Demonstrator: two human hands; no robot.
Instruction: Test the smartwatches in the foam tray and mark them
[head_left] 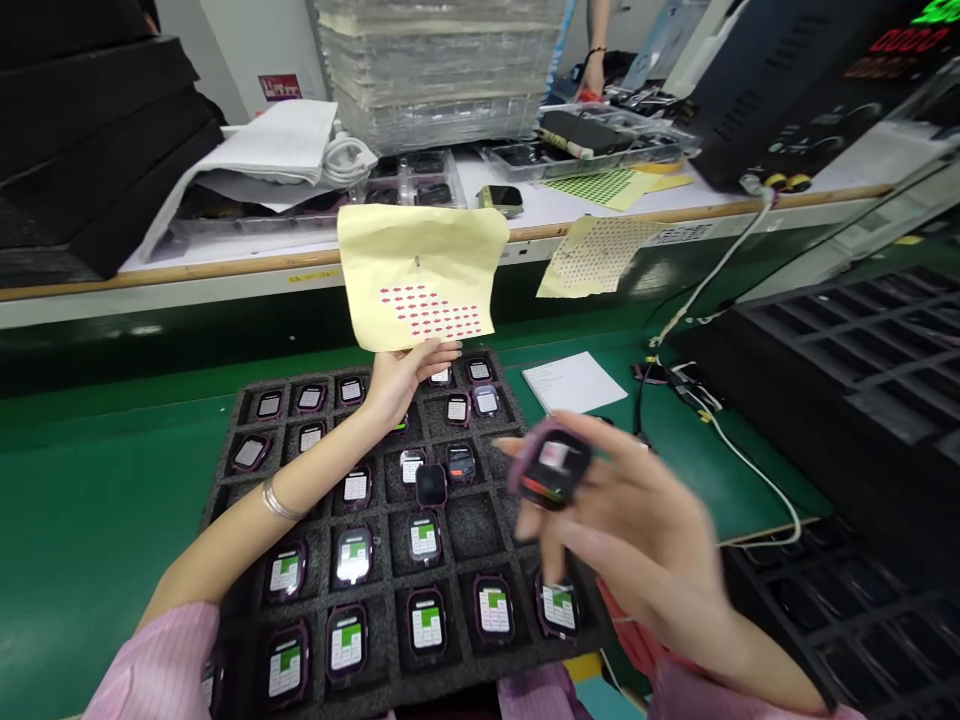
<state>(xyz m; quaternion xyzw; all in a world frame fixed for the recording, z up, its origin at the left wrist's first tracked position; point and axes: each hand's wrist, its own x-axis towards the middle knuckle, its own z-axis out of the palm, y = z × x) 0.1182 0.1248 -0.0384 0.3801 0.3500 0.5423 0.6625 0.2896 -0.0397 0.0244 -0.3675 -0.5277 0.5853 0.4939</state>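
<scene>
My left hand (401, 380) reaches over the tray and pinches the lower edge of a yellow sheet (420, 260) with rows of small red arrow stickers. Held at the right in my right hand (637, 510), slightly blurred, is a purple-framed smartwatch (553, 463) with its screen lit. Below both hands lies a black foam tray (475, 527) with many watches in its compartments, most showing white and green screens. One dark-screened watch (431, 486) rests across a divider near the middle.
Behind stands a shelf (262, 258) with stacked clear trays (442, 90), papers and a gold watch (501, 199). White paper (574, 382) lies right of the foam tray. Black trays (847, 350) and cables are at the right. Another person's hand (592, 75) shows at the back.
</scene>
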